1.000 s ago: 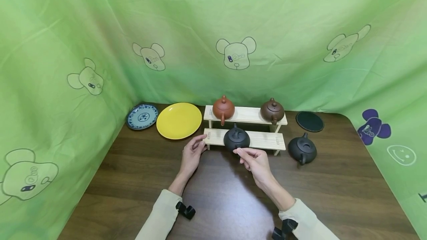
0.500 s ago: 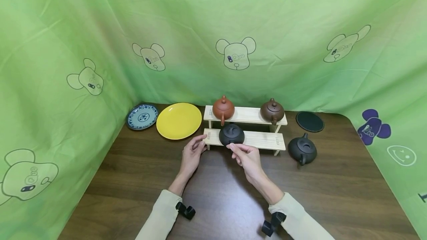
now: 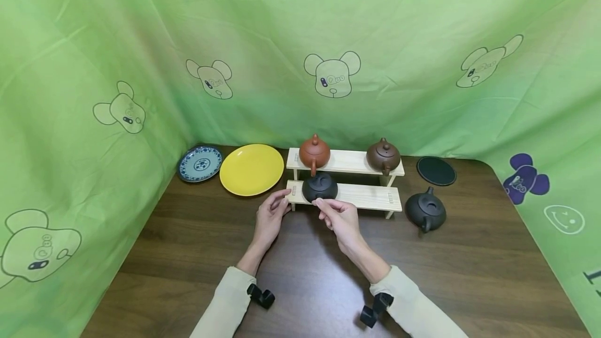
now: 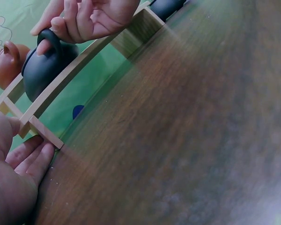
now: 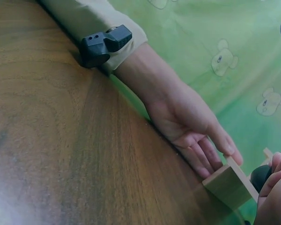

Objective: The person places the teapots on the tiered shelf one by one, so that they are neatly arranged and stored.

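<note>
My right hand (image 3: 341, 220) pinches the handle of a black teapot (image 3: 320, 186), which stands at the left part of the lower tier of a two-tier wooden display stand (image 3: 368, 197). In the left wrist view, a finger passes through the handle loop of that teapot (image 4: 40, 77). My left hand (image 3: 270, 219) holds the stand's left end, thumb on the plank and fingers against the leg (image 4: 46, 133). On the upper tier sit a reddish-brown teapot (image 3: 315, 152) at the left and a dark brown teapot (image 3: 383, 156) at the right.
Right of the stand, another black teapot (image 3: 425, 210) rests on the wooden table (image 3: 300, 286). Behind it lies a dark round plate (image 3: 436, 171). To the left are a yellow plate (image 3: 252, 170) and a blue patterned plate (image 3: 200, 164). Green cloth (image 3: 263, 30) encloses the back and sides.
The black teapot has shifted left along the lower tier, with my right hand on its handle. My left hand stays at the stand's end.
</note>
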A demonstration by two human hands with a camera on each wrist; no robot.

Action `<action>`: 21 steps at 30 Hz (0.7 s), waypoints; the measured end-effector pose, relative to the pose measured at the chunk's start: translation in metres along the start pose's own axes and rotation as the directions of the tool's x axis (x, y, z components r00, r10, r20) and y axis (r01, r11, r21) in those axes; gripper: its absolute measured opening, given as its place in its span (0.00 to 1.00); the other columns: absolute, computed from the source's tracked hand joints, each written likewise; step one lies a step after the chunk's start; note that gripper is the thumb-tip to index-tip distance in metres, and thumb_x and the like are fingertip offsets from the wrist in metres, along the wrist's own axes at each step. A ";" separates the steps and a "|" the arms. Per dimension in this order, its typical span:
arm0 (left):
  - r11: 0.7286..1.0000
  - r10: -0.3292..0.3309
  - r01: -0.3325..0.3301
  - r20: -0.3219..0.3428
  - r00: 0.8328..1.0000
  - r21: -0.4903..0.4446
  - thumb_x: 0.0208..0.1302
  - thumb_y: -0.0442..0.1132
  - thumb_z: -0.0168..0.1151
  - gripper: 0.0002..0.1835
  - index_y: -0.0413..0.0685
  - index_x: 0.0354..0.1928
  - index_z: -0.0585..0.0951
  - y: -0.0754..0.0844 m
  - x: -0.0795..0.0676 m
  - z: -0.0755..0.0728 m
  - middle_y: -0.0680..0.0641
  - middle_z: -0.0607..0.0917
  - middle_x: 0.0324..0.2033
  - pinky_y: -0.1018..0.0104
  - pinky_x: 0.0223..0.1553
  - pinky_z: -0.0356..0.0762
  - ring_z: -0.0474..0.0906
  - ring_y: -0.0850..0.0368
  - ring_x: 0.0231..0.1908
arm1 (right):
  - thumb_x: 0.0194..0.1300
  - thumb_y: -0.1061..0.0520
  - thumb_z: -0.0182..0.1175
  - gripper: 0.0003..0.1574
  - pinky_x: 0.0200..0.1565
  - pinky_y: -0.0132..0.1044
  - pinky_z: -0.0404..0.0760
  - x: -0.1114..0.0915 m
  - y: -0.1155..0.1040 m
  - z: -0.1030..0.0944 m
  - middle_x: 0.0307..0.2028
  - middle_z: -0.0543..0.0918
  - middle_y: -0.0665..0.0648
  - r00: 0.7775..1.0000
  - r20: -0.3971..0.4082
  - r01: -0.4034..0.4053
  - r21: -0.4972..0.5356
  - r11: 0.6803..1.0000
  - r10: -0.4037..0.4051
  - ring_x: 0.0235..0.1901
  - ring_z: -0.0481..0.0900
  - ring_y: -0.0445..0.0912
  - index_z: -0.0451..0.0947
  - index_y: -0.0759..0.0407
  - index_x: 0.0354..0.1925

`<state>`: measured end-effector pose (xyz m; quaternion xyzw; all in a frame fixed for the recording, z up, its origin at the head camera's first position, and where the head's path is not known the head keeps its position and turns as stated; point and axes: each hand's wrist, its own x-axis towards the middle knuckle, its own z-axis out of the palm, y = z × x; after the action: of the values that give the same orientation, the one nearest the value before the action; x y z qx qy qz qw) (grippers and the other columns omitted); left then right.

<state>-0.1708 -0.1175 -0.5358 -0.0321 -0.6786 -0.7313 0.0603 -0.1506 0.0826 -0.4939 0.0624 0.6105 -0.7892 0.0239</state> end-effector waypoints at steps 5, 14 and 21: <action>1.000 -0.005 0.005 0.002 1.000 -0.004 0.83 0.25 0.59 0.16 0.27 0.66 0.82 0.000 0.001 0.000 0.28 0.85 0.64 0.58 0.63 0.90 0.87 0.56 0.58 | 0.76 0.62 0.72 0.15 0.19 0.20 0.67 0.002 0.000 0.004 0.20 0.83 0.48 1.000 0.004 -0.004 -0.002 1.000 0.004 0.18 0.70 0.35 0.90 0.76 0.49; 1.000 -0.008 0.008 0.002 1.000 -0.001 0.83 0.25 0.59 0.16 0.27 0.66 0.82 -0.001 0.001 0.001 0.29 0.86 0.64 0.59 0.62 0.91 0.87 0.58 0.56 | 0.78 0.60 0.71 0.17 0.20 0.20 0.68 0.005 0.000 0.005 0.20 0.82 0.47 1.000 0.030 -0.009 -0.021 1.000 0.009 0.19 0.70 0.34 0.89 0.77 0.50; 1.000 0.000 0.000 -0.001 1.000 0.005 0.83 0.25 0.59 0.16 0.27 0.66 0.82 -0.001 0.001 -0.001 0.29 0.85 0.65 0.59 0.62 0.91 0.87 0.56 0.57 | 0.80 0.60 0.68 0.17 0.20 0.21 0.70 0.006 -0.004 0.000 0.23 0.83 0.48 0.994 0.101 -0.026 -0.073 0.997 0.033 0.20 0.73 0.35 0.88 0.76 0.54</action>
<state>-0.1721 -0.1184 -0.5371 -0.0314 -0.6806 -0.7295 0.0606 -0.1569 0.0842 -0.4905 0.0299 0.6353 -0.7686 0.0691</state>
